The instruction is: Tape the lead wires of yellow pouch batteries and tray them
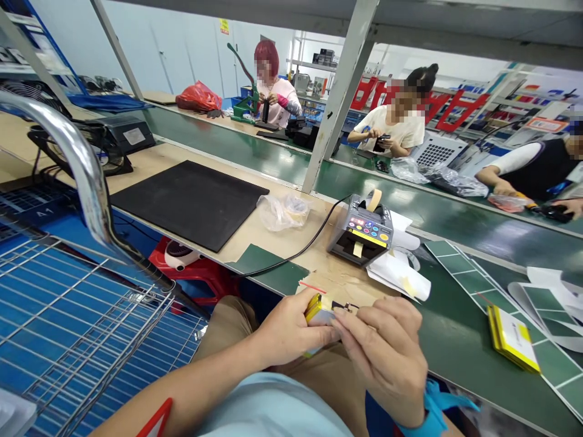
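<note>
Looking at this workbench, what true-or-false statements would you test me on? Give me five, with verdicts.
1. The left hand holds a yellow-edged pack. True.
2. The tape machine stands on the black mat. False: the tape machine stands on the tan bench top, apart from the black mat.
3. A second pack lies to the right of both hands. True.
4. The blue band is on the left wrist. False: the blue band is on the wrist of the right hand.
5. A red bag lies beyond the black mat. True.
</note>
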A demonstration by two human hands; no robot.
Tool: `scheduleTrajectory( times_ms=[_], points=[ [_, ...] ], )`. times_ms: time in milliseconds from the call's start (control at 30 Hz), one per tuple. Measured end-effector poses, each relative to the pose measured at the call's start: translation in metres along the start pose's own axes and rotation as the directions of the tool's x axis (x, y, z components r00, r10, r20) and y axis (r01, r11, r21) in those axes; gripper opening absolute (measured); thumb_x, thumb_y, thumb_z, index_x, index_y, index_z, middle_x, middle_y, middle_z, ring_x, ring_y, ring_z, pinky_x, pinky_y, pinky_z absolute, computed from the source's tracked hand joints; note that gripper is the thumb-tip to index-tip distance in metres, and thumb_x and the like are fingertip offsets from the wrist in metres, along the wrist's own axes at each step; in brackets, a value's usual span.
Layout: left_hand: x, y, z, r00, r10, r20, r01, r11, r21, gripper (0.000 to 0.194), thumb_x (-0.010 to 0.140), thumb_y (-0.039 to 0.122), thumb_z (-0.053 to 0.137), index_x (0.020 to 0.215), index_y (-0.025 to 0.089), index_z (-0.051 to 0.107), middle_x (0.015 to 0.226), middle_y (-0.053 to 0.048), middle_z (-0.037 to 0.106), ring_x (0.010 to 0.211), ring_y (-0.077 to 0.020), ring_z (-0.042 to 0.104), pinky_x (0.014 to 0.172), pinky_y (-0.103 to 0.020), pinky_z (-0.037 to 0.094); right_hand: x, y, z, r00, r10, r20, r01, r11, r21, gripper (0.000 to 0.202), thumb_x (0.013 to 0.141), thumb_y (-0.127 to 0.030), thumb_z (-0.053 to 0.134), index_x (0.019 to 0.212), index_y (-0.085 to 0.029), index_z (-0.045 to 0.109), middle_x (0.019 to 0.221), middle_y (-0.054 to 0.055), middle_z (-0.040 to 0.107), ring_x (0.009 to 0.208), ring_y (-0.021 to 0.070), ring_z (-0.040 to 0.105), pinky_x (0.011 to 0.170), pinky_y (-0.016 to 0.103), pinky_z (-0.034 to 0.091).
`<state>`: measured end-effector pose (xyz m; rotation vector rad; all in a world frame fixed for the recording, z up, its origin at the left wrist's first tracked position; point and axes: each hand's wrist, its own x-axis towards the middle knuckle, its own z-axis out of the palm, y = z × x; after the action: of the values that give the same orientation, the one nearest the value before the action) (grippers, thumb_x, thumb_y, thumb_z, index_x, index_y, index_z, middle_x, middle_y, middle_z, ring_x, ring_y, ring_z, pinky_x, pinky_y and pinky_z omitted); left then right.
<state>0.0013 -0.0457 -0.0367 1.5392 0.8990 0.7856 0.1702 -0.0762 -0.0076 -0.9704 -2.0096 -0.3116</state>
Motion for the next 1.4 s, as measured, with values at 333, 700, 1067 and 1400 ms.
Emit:
scheduleTrajectory(
  times_ms=[333,700,1067,1400],
  points=[
    [0.002,0.003,-0.005,0.977,0.213,0.023,-0.203,0.888,0.412,0.013,0.079,0.025,0.062,0.090,0.018,0.060,0.082,0.001,0.064,0.069,-0.0136,0.057,0.064,-0.021,0.041,0.009,-0.004,0.004,0.999,0.046,0.014,-0.047,0.999,0.017,0.022,0.078,-0.004,0.064,0.098,-0.013,0.066,0.074,0.006,0.061,0.077,0.0196,0.049,0.073,0.041,0.038],
    [0.007,0.001,-0.010,0.909,0.414,0.051,-0.379,0.768,0.517,0.014,0.084,0.031,0.059,0.090,0.018,0.057,0.078,-0.001,0.066,0.068,-0.0142,0.061,0.062,-0.021,0.041,0.007,-0.002,-0.007,0.975,0.195,0.111,-0.213,0.959,0.186,0.018,0.078,-0.007,0.063,0.093,-0.018,0.060,0.083,0.005,0.060,0.082,0.0191,0.052,0.075,0.036,0.043],
    [0.006,0.008,-0.008,0.952,0.282,0.119,-0.305,0.842,0.444,0.017,0.079,0.031,0.066,0.090,0.019,0.060,0.080,0.001,0.066,0.069,-0.0131,0.058,0.064,-0.020,0.040,0.013,0.012,-0.004,0.724,0.379,0.577,-0.687,0.472,0.552,0.019,0.086,-0.032,0.057,0.074,-0.020,0.065,0.088,0.003,0.053,0.083,0.0147,0.056,0.073,0.026,0.048],
    [0.005,0.006,-0.009,0.965,0.250,0.085,-0.262,0.864,0.430,0.020,0.079,0.033,0.066,0.092,0.019,0.059,0.082,0.000,0.066,0.073,-0.0142,0.060,0.067,-0.020,0.042,0.003,-0.003,-0.013,0.968,0.249,0.015,-0.246,0.946,0.210,0.018,0.078,-0.007,0.061,0.091,-0.021,0.063,0.078,0.003,0.058,0.078,0.0175,0.052,0.073,0.034,0.043]
  ],
)
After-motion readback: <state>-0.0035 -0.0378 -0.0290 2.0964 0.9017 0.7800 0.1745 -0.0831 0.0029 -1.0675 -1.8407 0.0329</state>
